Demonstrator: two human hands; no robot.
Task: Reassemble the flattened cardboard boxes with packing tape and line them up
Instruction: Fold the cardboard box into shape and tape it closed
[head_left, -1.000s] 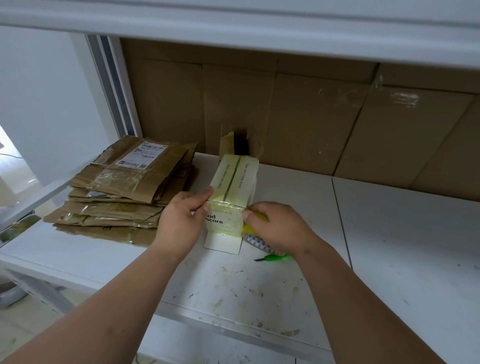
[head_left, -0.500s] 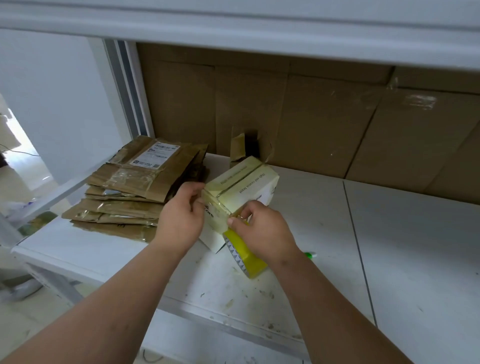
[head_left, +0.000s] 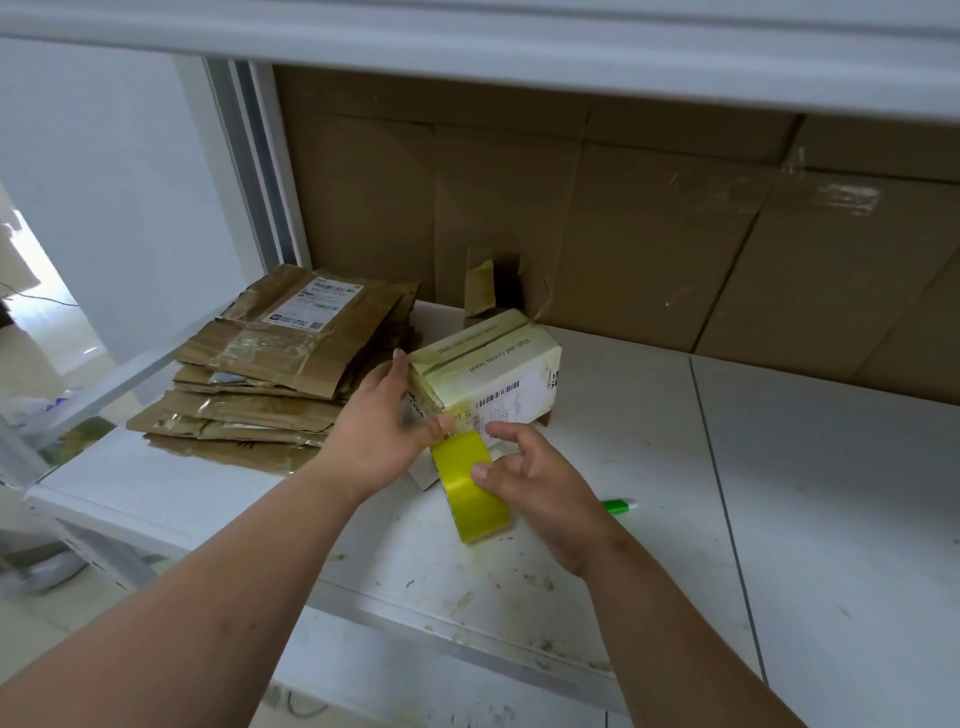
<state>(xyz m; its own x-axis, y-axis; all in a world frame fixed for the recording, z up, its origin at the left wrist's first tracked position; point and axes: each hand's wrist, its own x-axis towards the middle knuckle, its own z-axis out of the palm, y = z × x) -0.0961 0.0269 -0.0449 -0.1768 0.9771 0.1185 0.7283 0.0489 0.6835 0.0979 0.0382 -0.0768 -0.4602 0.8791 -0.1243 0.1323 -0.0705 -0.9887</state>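
A pale box is stood on the white table, steadied by the left hand, its thumb pinching tape against a corner. A yellow tape roll is gripped by the right hand, fingers loosely spread. Flattened boxes are stacked left.

tape roll: glossy yellow plastic | box: pale printed card under shiny tape | table: white, scuffed, stained

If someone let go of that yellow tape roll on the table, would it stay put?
Probably not: the tape roll is round and stands on edge, so it may roll or topple. It looks light, since the right hand steadies it with fingertips.
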